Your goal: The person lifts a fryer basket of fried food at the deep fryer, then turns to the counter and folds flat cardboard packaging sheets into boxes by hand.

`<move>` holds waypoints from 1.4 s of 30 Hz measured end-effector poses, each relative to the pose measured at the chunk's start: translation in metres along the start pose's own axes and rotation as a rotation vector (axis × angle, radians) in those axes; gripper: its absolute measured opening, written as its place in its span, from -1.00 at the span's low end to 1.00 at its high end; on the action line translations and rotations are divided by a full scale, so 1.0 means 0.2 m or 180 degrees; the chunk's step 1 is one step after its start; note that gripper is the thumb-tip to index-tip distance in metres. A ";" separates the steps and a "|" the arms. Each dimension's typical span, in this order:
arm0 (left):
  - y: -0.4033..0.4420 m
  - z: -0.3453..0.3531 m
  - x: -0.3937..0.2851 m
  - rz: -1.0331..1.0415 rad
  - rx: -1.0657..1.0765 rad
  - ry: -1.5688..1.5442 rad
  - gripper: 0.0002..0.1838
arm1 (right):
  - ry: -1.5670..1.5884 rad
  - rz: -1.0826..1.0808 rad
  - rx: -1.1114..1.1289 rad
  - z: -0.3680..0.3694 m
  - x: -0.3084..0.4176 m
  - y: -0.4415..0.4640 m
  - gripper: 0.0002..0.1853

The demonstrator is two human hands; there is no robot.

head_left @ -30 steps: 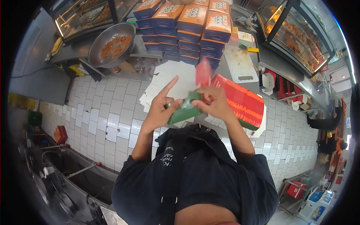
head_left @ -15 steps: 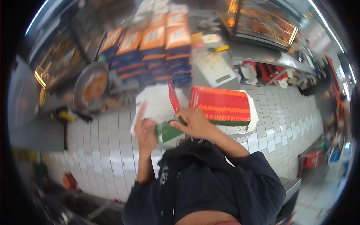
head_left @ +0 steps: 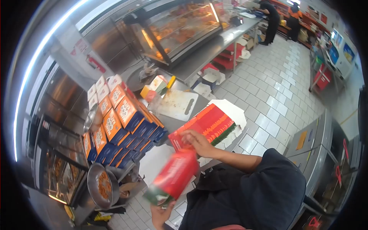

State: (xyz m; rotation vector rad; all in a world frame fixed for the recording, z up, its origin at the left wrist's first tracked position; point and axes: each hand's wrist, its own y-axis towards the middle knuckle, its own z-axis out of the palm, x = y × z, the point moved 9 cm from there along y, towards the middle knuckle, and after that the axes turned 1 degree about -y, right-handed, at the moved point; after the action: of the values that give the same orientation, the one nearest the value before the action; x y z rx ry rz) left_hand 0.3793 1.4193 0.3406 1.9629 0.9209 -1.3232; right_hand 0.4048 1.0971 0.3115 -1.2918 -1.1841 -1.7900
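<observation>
A red carton with a green end [head_left: 175, 172] is tilted in front of me, its lower end blurred. My left hand [head_left: 163, 212] is closed on that lower green end. At the carton's upper end is my right hand [head_left: 201, 145], fingers stretched out and slightly apart over the near end of a stack of flat red cartons [head_left: 209, 122]. Whether the right hand touches the carton or the stack is hard to see. A white sheet-like piece [head_left: 155, 159] lies on the counter behind the raised carton.
Orange and blue boxes [head_left: 122, 115] are piled at the left. A metal bowl of food [head_left: 102, 186] stands near them. Beyond the stack lies a stained white cutting board [head_left: 176, 103]. Behind it stands a heated display case [head_left: 184, 30]. Two people [head_left: 270, 21] are in the far background.
The view has swung to the right. The carton, earlier low between both hands, now shows its red face. My left hand has closed on its green end; my right hand is over the stack.
</observation>
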 end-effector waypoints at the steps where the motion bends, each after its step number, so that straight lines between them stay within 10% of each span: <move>1: 0.04 0.12 -0.07 -0.0125 0.1048 0.0777 -0.76 | -0.0061 -0.0159 -0.0002 -0.07 0.09 -0.01 -0.58; 4: 0.09 0.38 -0.06 -0.0968 0.1907 0.0536 -0.95 | -0.0527 -0.0537 0.1095 0.05 0.26 -0.16 -0.54; 7: 0.15 0.60 -0.04 -0.0130 0.2720 0.0159 -0.86 | -0.0839 -0.0872 0.2796 0.31 0.44 -0.43 -0.61; 11: 0.20 0.66 0.32 -0.1895 0.2547 -0.0244 -0.88 | -0.0994 -0.1294 0.2158 0.18 0.43 -0.37 -0.65; 16: 0.25 0.76 0.38 -0.1664 0.2817 -0.1340 -0.79 | -0.1865 -0.0432 0.1709 -0.02 0.28 -0.29 -0.65; 24: 0.42 0.81 -0.01 -0.1153 0.3223 0.0233 -0.83 | -0.1706 -0.0808 0.3160 0.03 0.26 -0.35 -0.74; 29: 0.64 0.47 -0.75 0.0189 0.0404 0.2449 -0.74 | -0.0161 -0.0747 0.2615 -0.09 0.47 -0.17 -0.69; 32: 0.50 0.25 -0.69 0.0277 -0.0739 -0.1567 -0.58 | 0.0064 -0.1097 0.1469 -0.31 0.62 0.00 -0.71; 34: 0.46 0.23 -0.71 0.1168 -0.1597 -0.0638 -0.43 | 0.0192 -0.1451 0.0958 -0.40 0.67 0.01 -0.77; 35: 0.50 0.41 -0.77 0.1933 -0.1904 0.1701 -0.33 | 0.0263 -0.1701 0.1034 -0.40 0.71 0.00 -0.81; 42: 0.67 0.61 -0.49 0.1377 -0.0978 0.0631 -0.51 | -0.0875 -0.2417 0.1241 -0.50 0.79 -0.04 -0.81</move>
State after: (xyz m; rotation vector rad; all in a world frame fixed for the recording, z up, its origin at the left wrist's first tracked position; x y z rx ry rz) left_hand 0.3964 1.2235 0.4055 1.9282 0.6849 -0.7109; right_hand 0.3083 1.0120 0.4471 -0.9286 -2.2745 -1.7401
